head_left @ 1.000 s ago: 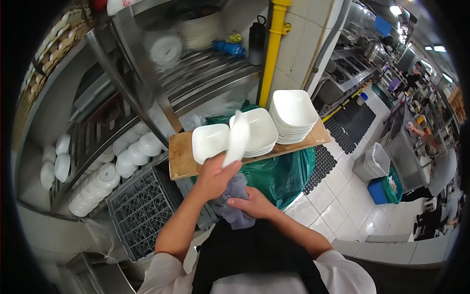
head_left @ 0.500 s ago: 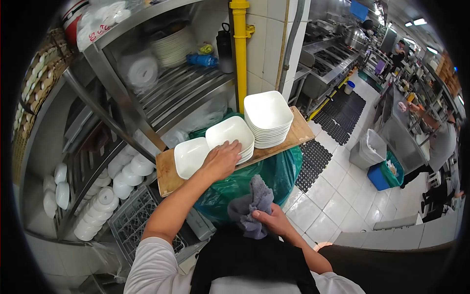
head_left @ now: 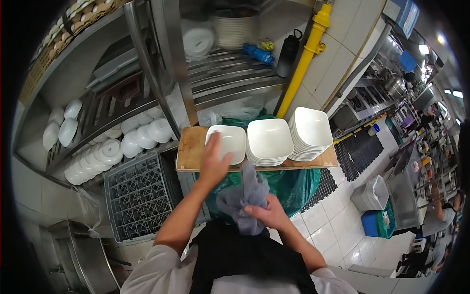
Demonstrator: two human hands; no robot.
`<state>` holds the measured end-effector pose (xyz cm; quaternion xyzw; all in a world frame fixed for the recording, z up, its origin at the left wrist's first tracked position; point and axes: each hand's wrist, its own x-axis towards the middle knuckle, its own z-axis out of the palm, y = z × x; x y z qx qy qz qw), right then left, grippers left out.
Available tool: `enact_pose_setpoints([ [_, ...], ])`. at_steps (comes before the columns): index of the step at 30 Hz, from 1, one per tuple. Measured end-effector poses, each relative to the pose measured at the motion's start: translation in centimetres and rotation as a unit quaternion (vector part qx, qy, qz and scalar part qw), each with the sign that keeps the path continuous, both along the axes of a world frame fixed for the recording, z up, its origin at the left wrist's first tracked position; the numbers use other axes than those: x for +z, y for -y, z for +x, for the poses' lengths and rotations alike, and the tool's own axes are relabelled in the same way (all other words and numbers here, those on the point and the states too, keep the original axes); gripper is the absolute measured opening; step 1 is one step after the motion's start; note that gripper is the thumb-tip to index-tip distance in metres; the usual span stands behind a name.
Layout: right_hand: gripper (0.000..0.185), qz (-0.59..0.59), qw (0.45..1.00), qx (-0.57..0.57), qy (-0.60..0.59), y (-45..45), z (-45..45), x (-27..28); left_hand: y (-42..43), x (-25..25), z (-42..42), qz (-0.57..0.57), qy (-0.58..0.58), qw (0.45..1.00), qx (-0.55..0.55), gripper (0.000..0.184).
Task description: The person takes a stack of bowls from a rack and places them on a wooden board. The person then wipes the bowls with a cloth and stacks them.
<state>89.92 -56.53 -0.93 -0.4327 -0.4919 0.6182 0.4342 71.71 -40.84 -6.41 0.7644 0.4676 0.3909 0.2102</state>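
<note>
My left hand (head_left: 214,164) reaches over the leftmost white square bowl (head_left: 235,142), fingers stretched out and thumb apart; whether it touches the bowl I cannot tell. My right hand (head_left: 271,213) is closed around a crumpled grey cloth (head_left: 245,198), held in front of my apron. Beside the left bowl stands a short stack of white square bowls (head_left: 270,139), and to its right rises a taller stack of the same bowls (head_left: 313,128). All rest on a wooden board (head_left: 190,151) that lies above a bin lined with a green plastic bag (head_left: 303,188).
To the left, a grey dish rack (head_left: 139,196) sits below shelves holding several white bowls (head_left: 107,152). Behind the board are a metal slatted shelf (head_left: 230,73), a black bottle (head_left: 289,54) and a yellow pipe (head_left: 306,59). Bins (head_left: 369,193) and people are at the right.
My left hand has moved left from the middle stack to the leftmost bowl. The view has turned left, showing more of the dish rack. The cloth stays in my right hand.
</note>
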Motion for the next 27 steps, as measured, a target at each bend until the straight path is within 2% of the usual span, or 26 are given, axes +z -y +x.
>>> enact_pose_setpoints([
  [2,0.035,0.066,0.997,-0.012,-0.024,-2.5,-1.5,2.7,-0.5,-2.1,-2.9,-0.083,0.035,0.994,0.059,0.083],
  [4,0.037,0.188,0.972,-0.042,0.136,-6.5,-3.1,3.9,-1.4,-4.2,-4.0,-0.094,0.066,0.993,0.003,0.092],
  [5,0.042,0.236,0.941,-0.065,0.232,-8.9,-4.1,4.4,-1.5,-4.6,-4.4,-0.098,0.081,0.992,-0.024,0.096],
  [6,0.047,0.282,0.898,-0.089,0.326,-11.3,-5.0,4.4,-1.3,-3.9,-4.3,-0.088,0.006,0.996,0.008,0.101],
  [7,0.051,0.264,0.872,-0.092,0.401,-13.6,-6.0,3.9,-1.2,-3.9,-4.0,-0.094,0.012,0.995,0.020,0.096],
  [9,0.059,0.220,0.802,-0.102,0.546,-17.4,-7.2,1.1,-1.0,-4.2,-3.5,-0.108,0.024,0.993,0.038,0.086],
  [11,0.064,0.290,0.730,-0.126,0.606,-19.2,-7.3,-5.9,-0.9,-3.7,-3.6,-0.098,-0.014,0.994,0.041,0.088],
  [12,0.067,0.323,0.692,-0.136,0.632,-19.3,-7.8,-6.9,-0.9,-3.6,-3.8,-0.095,-0.034,0.994,0.045,0.089],
  [16,0.067,0.259,0.727,-0.022,0.636,-19.6,-8.0,-9.7,-0.9,-4.7,-4.0,-0.110,-0.035,0.993,0.036,0.093],
  [18,0.068,0.195,0.746,0.072,0.633,-20.6,-7.8,-8.6,-1.4,-4.5,-3.8,-0.102,-0.013,0.994,0.039,0.091],
  [21,0.057,0.157,0.785,0.135,0.583,-19.9,-7.7,-5.9,-2.0,-6.2,-3.9,-0.046,-0.022,0.997,0.053,0.088],
  [24,0.046,0.154,0.875,0.084,0.452,-19.1,-7.0,-5.2,-0.8,-4.7,-3.8,-0.164,0.085,0.982,0.047,0.087],
  [25,0.042,0.099,0.941,0.066,0.317,-19.1,-6.8,-5.1,-0.9,-4.6,-3.6,-0.146,0.085,0.985,0.035,0.088],
  [26,0.039,0.043,0.983,0.050,0.173,-19.2,-6.7,-5.2,-1.1,-4.6,-3.6,-0.129,0.086,0.988,0.024,0.088],
  [27,0.036,-0.014,0.999,0.033,0.022,-19.3,-6.8,-5.2,-1.2,-4.8,-3.7,-0.114,0.085,0.990,0.015,0.089],
])
